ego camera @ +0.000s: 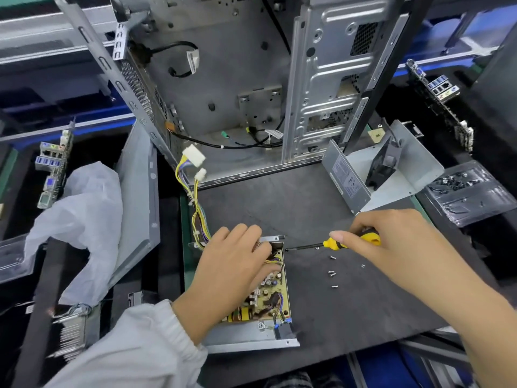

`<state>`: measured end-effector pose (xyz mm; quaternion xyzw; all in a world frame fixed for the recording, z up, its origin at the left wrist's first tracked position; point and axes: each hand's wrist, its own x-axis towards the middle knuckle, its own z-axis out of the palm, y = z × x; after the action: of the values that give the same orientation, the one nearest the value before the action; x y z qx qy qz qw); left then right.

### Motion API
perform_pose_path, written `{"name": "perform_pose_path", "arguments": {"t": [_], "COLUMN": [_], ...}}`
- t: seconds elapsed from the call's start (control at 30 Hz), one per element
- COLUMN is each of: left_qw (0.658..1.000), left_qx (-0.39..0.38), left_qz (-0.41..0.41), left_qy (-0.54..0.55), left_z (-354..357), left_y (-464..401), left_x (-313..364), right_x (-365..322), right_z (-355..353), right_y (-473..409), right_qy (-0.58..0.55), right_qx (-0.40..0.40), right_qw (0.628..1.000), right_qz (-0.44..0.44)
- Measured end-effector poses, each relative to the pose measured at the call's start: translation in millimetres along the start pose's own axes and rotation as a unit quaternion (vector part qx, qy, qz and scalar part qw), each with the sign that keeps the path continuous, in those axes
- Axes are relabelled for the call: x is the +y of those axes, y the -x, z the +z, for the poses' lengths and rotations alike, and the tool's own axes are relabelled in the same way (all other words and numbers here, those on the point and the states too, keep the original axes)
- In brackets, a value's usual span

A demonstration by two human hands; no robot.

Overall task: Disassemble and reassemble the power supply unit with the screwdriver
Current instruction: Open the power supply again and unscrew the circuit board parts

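One opened power supply unit (268, 301) on the counter (349, 309); left hand (237, 259) rests flat on it, fingers relaxed. One screwdriver (333, 244), right hand (389, 242) grip curled round its handle. Five loose screws (332, 273) beside. One detached cover (372, 175) behind.

Bright, even overhead light. Glare whitens the case (223, 65) metal at twelve o'clock. Soft short shadows lie under both hands. Wide-angle distortion bends edges at three and nine o'clock; corners blur, centre stays fairly sharp.
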<state>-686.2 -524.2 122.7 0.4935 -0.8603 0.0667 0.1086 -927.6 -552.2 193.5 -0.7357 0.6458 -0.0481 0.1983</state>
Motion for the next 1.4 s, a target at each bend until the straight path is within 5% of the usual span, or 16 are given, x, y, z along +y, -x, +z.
{"name": "perform_pose_path", "arguments": {"t": [0.17, 0.37, 1.4], "left_qw": [0.992, 0.986, 0.987], "left_qx": [0.065, 0.038, 0.045], "left_qz": [-0.052, -0.066, -0.089], "left_qy": [0.096, 0.146, 0.123], "left_z": [13.5, 18.4, 19.7], "left_y": [4.7, 1.1, 0.8], "left_x": [-1.8, -0.9, 3.1], "right_x": [-7.2, -16.3, -35.8], "right_z": [5.2, 15.8, 27.5], "right_y": [-4.2, -7.2, -12.0], "right_qy": [0.029, 0.108, 0.2], "right_qx": [-0.003, 0.017, 0.017], "right_qw": [1.0, 0.994, 0.977], "right_qz": [-0.01, -0.031, -0.067]}}
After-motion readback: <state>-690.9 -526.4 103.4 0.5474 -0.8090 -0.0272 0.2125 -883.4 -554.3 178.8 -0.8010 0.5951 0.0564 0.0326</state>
